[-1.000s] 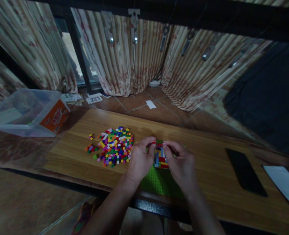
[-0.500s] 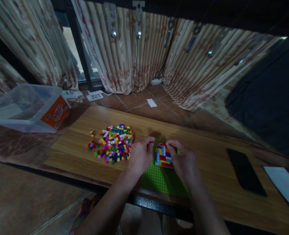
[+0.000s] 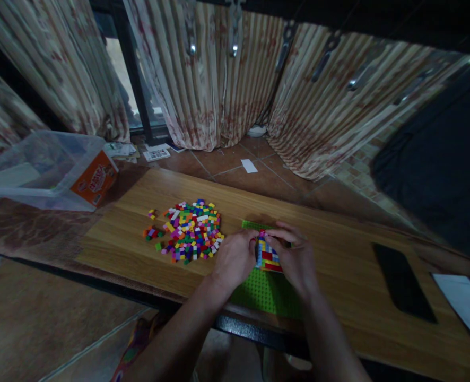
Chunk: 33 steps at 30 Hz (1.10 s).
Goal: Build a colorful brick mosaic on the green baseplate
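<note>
A block of interlocking toy bricks [image 3: 267,257] in red, yellow, blue and white rests on a green studded baseplate [image 3: 264,292]. At its far left corner, my left hand [image 3: 235,259] is closed, with a small red brick [image 3: 253,240] showing at its fingertips. My right hand [image 3: 296,257] curls over the block's right side, thumb and forefinger closed at the far edge. Between the two sets of fingertips shows a pink brick [image 3: 262,233]. My fingers partly cover the block's far end and right side.
A heap of loose coloured bricks [image 3: 193,231] lies left of the baseplate on the wooden board [image 3: 127,233]. Farther left stands a clear plastic bin [image 3: 55,185] with an orange label. A dark phone-like slab [image 3: 404,281] and a white sheet [image 3: 461,305] lie at right.
My left hand has come right to the block's far corner. My right fingers have shifted left along its far edge, so the hands are closer together. The view has tilted slightly.
</note>
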Available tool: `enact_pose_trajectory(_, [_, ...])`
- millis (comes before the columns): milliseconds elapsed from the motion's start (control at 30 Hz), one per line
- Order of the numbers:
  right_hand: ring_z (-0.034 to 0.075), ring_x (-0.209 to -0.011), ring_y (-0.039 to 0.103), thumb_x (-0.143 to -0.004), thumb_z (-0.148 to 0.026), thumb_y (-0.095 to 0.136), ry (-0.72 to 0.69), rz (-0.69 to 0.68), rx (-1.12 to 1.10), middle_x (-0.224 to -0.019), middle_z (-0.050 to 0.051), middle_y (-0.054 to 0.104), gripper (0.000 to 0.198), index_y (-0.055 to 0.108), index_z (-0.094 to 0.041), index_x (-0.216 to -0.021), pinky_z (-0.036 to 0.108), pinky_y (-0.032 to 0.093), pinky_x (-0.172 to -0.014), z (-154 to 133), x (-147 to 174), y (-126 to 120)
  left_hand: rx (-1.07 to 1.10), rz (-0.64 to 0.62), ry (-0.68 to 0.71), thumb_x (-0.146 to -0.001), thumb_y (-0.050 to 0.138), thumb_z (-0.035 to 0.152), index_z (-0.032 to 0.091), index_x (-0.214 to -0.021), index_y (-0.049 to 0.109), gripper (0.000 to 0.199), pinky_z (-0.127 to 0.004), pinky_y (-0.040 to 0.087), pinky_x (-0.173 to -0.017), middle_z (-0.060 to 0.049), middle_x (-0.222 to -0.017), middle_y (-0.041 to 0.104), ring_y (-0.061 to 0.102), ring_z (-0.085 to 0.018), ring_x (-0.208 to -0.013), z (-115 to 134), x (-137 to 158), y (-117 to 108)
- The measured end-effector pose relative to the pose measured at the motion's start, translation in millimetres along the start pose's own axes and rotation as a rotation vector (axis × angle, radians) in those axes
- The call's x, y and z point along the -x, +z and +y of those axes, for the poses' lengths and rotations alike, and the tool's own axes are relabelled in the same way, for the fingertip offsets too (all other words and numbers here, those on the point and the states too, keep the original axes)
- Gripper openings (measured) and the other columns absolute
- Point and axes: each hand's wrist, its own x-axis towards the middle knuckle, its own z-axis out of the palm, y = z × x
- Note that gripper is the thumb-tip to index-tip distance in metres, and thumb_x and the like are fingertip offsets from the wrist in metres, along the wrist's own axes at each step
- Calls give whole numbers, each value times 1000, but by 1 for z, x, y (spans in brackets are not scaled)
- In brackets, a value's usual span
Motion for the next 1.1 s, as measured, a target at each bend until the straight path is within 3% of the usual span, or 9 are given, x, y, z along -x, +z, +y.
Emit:
enact_pose_trajectory(233, [27,-107,63,-67,-36,79,113,-14,-188,-111,7,70,15,79,-26,-78,44,50,-91,-3,-2,3,29,0,25,-91,45,14,22,-104,71,30,-30,53,-90,-6,-103,75,70,-18,-94,-2,0,1])
enact_pose_trajectory(433, [26,-103,65,-66,-37,78,134,-36,-175,-107,6,72,18,79,-26,-80,43,49,-91,-4,-3,2,25,-9,14,-91,44,14,23,-106,70,32,-29,52,-89,-5,-103,74,70,-18,-95,-1,0,2])
enact_pose_trajectory(667, [20,-74,66,-68,-46,75,264,-55,-171,-89,5,75,35,77,-22,-93,35,52,-68,-10,-5,-2,-6,-28,7,-92,42,14,20,-110,69,34,-33,53,-89,-7,-106,74,70,-21,-96,0,0,1])
enact_pose_trajectory(1100, [19,-66,65,-66,-46,76,261,-91,-84,-76,4,75,30,78,-20,-79,32,51,-64,-18,-11,-1,-70,-5,38,-93,43,16,21,-108,69,31,-34,54,-89,-6,-105,74,70,-20,-95,-1,2,5])
